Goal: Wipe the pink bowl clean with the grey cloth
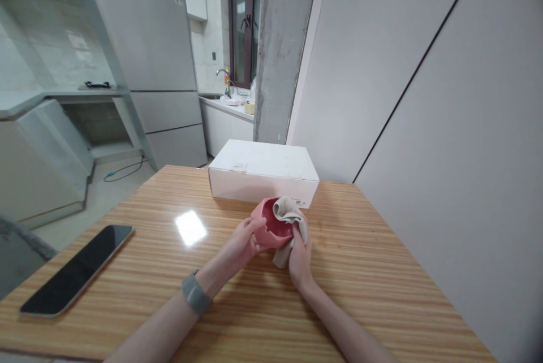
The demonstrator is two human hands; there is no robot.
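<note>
A pink bowl [271,221] is tilted so that its inside faces me, held just above the wooden table. My left hand [246,241] is closed on the bowl's left side, thumb over the rim. A greyish-white cloth [291,210] drapes over the right rim, with one end hanging below the bowl. My right hand [300,255] is closed around the cloth and presses it against the bowl's right side. Most fingers of that hand are hidden behind the cloth and bowl.
Just behind the bowl, a white box [263,168] stands at the table's far edge. A black phone [76,272] lies at the left of the wooden table [360,295]. A white wall [403,97] rises on the right; a fridge [148,40] stands beyond.
</note>
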